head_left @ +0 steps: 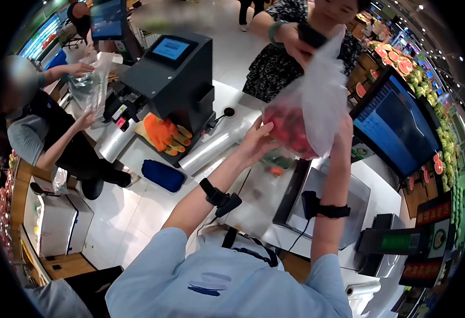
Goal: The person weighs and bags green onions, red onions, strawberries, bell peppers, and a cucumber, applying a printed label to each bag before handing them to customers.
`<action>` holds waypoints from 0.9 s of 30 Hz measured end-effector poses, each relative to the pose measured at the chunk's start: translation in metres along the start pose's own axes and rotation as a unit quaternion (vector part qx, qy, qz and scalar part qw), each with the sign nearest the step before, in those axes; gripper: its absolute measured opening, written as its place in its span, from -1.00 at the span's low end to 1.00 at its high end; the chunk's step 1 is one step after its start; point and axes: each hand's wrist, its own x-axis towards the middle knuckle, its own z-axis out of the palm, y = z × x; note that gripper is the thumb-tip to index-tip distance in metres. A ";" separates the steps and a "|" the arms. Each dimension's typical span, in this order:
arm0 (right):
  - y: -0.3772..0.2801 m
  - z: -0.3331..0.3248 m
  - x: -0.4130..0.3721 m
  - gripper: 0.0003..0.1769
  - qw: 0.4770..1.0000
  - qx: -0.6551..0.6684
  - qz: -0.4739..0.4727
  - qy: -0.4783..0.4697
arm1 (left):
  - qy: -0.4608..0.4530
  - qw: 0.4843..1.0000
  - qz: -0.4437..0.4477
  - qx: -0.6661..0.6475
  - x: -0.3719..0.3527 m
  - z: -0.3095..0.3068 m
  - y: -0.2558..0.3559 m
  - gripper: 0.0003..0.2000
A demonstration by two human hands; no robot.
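Note:
A clear plastic bag of red fruit point(292, 127) is raised above the counter between my two hands. My left hand point(256, 140) is closed on the bag's lower left side. Partly hidden behind the bag, my right hand point(343, 132) is at its right side; the fingers are mostly out of sight. The whitish upper part of the bag stands up toward a person across the counter, whose hand point(294, 45) holds a dark phone. Below the bag, a second bag with something green and orange point(276, 168) lies on the counter.
A monitor point(397, 124) and a metal scale plate point(357, 196) are on the right. To the left are a black machine with a screen point(170, 49), orange gloves point(163, 134), plastic rolls point(214, 146) and a blue case point(162, 176). Another person point(57, 127) handles bags at far left.

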 end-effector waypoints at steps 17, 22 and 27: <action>0.099 -0.304 -0.166 -0.58 0.946 -0.015 0.158 0.282 | -0.040 0.953 -0.230 0.193 -0.017 0.072 -0.221 -0.29; 0.098 -0.311 -0.181 -0.53 0.997 -0.022 0.039 0.065 | -0.098 0.931 -0.130 0.325 -0.019 0.049 -0.231 -0.31; 0.062 -0.285 -0.197 -0.55 0.924 -0.185 -0.063 0.327 | -0.111 0.833 0.005 0.542 -0.018 0.080 -0.186 -0.41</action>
